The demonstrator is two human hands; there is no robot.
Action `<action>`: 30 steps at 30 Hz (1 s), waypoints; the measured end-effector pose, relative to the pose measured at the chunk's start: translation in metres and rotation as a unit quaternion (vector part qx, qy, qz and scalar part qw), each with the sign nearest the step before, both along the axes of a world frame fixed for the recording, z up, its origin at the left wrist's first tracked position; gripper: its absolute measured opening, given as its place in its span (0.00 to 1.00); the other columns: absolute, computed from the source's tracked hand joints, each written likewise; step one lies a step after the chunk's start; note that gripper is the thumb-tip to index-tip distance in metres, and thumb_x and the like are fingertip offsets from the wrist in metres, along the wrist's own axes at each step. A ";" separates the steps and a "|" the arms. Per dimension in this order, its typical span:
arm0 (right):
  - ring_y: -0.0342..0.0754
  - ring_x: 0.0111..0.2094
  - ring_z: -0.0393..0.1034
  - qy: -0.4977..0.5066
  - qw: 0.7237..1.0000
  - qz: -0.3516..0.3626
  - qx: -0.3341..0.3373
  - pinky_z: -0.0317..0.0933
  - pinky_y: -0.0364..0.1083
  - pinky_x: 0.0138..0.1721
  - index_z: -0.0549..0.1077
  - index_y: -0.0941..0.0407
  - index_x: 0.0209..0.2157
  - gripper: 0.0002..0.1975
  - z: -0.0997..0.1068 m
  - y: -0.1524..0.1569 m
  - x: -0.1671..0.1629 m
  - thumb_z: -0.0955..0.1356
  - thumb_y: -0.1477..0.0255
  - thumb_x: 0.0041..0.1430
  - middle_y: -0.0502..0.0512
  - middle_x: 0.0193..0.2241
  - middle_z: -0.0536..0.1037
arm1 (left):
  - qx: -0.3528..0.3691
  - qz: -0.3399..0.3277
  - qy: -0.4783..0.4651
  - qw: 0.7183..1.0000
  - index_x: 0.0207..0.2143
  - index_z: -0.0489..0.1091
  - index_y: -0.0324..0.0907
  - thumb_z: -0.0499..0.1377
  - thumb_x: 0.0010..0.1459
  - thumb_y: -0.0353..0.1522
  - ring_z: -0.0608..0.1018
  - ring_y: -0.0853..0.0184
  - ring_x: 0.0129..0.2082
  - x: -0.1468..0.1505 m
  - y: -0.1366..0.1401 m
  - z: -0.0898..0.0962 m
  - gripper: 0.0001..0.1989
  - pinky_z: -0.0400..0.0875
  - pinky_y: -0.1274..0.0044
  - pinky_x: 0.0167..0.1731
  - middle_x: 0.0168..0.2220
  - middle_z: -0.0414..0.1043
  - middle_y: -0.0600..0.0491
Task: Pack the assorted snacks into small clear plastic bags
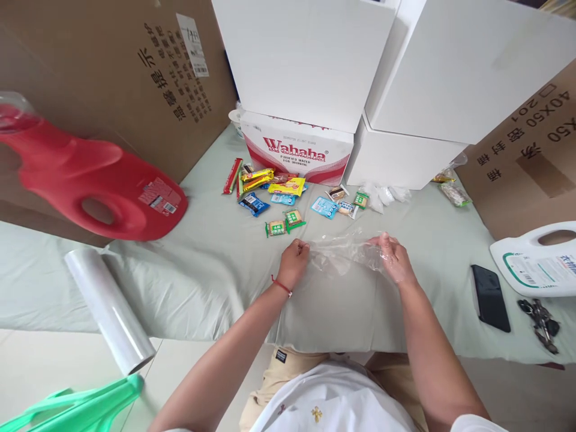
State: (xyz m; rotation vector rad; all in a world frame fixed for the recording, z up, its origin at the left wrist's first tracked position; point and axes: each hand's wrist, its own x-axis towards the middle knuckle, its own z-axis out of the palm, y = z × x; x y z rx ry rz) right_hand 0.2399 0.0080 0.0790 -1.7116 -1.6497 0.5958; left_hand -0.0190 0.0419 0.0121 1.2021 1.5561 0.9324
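Note:
A clear, crinkled plastic bag (339, 255) stretches between my two hands above the cloth. My left hand (295, 263), with a red string at the wrist, pinches its left end. At the other end my right hand (393, 257) grips the film between thumb and fingers, part of it lying over the hand. Just beyond are two green-wrapped biscuits (276, 228), a blue snack packet (324, 207) and a yellow packet (288, 186). Crumpled clear bags (384, 195) lie farther back on the right.
White boxes (306, 54) and a Wahaha carton (299, 150) stand at the back. A red jug (99, 186) and a plastic film roll (110, 309) are at left. A phone (490, 298), keys (540, 324) and a white bottle (535, 264) lie at right.

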 end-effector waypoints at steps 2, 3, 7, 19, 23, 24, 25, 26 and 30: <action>0.56 0.53 0.72 0.000 0.992 0.123 -0.028 0.65 0.56 0.56 0.83 0.52 0.43 0.32 0.003 -0.008 0.004 0.53 0.51 0.74 0.58 0.46 0.82 | 0.010 0.002 0.011 1.000 0.26 0.65 0.45 0.56 0.59 0.37 0.65 0.67 0.22 -0.004 -0.001 0.004 0.10 0.56 0.77 0.26 0.20 0.61 0.59; 0.56 0.56 0.70 -0.019 0.983 0.180 -0.020 0.64 0.57 0.58 0.82 0.51 0.47 0.29 0.004 -0.015 0.003 0.56 0.52 0.74 0.59 0.49 0.81 | 0.016 0.006 0.017 1.000 0.25 0.66 0.45 0.57 0.59 0.36 0.65 0.67 0.23 -0.006 -0.001 0.006 0.09 0.56 0.77 0.27 0.21 0.62 0.58; 0.62 0.68 0.58 -0.178 0.943 0.280 0.034 0.53 0.68 0.67 0.76 0.49 0.59 0.21 -0.004 -0.057 -0.013 0.66 0.57 0.70 0.59 0.63 0.72 | 0.039 0.022 0.026 0.999 0.24 0.66 0.44 0.58 0.57 0.33 0.66 0.66 0.27 -0.005 -0.001 0.015 0.09 0.57 0.76 0.30 0.24 0.63 0.57; 0.57 0.54 0.75 -0.012 0.999 0.044 -0.022 0.68 0.59 0.57 0.80 0.48 0.49 0.16 -0.012 -0.085 0.042 0.65 0.58 0.70 0.58 0.52 0.80 | 0.087 0.040 -0.072 0.993 0.34 0.59 0.47 0.53 0.67 0.42 0.64 0.69 0.21 0.008 -0.020 0.005 0.11 0.60 0.77 0.26 0.23 0.58 0.61; 0.55 0.44 0.77 0.071 0.993 -0.084 0.037 0.68 0.55 0.52 0.80 0.52 0.43 0.19 0.028 -0.046 0.051 0.67 0.52 0.67 0.58 0.42 0.82 | 0.088 -0.031 -0.082 0.992 0.35 0.61 0.47 0.51 0.69 0.44 0.62 0.69 0.21 0.007 -0.033 0.009 0.13 0.59 0.77 0.25 0.23 0.55 0.61; 0.55 0.45 0.76 0.073 0.993 -0.072 0.058 0.67 0.54 0.53 0.80 0.52 0.43 0.20 0.037 -0.033 0.048 0.66 0.51 0.67 0.58 0.43 0.81 | 0.088 -0.046 -0.079 0.992 0.35 0.61 0.46 0.51 0.69 0.44 0.62 0.69 0.21 0.008 -0.037 0.011 0.13 0.58 0.77 0.25 0.23 0.54 0.61; 0.55 0.48 0.76 0.068 0.994 -0.049 0.071 0.66 0.54 0.55 0.80 0.52 0.45 0.22 0.045 -0.020 0.043 0.66 0.50 0.67 0.58 0.44 0.81 | 0.089 -0.058 -0.073 0.992 0.36 0.61 0.46 0.50 0.69 0.44 0.62 0.69 0.21 0.008 -0.041 0.013 0.13 0.57 0.77 0.25 0.22 0.54 0.61; 0.55 0.51 0.74 0.060 0.996 -0.018 0.064 0.64 0.54 0.57 0.80 0.51 0.47 0.24 0.051 -0.006 0.036 0.65 0.48 0.68 0.58 0.46 0.81 | 0.090 -0.067 -0.065 0.991 0.36 0.61 0.46 0.50 0.69 0.44 0.61 0.69 0.21 0.008 -0.044 0.015 0.13 0.57 0.77 0.25 0.22 0.54 0.61; 0.58 0.62 0.66 0.051 0.977 0.124 -0.164 0.55 0.55 0.65 0.77 0.50 0.55 0.35 0.055 0.041 0.008 0.58 0.40 0.66 0.58 0.51 0.80 | 0.107 -0.090 -0.020 0.990 0.35 0.61 0.46 0.49 0.70 0.44 0.60 0.69 0.22 0.008 -0.056 0.020 0.14 0.56 0.77 0.27 0.22 0.53 0.62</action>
